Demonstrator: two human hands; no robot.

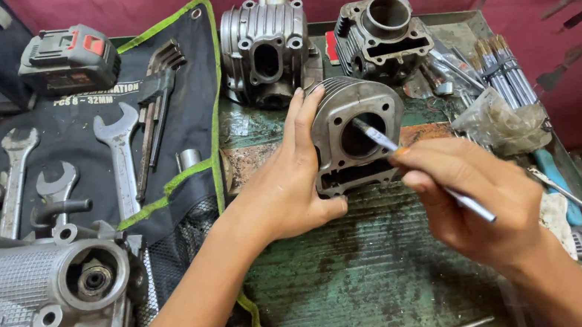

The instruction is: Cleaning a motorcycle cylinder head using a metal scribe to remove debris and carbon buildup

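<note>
Fingers of the left hand wrap the side of a finned engine cylinder standing on edge at the centre of the frame, on a worn green workbench. Right hand pinches a thin silver tool, its tip inside the cylinder's bore. Open-end wrenches lie on a black tool roll at upper left; a cylinder head stands behind.
</note>
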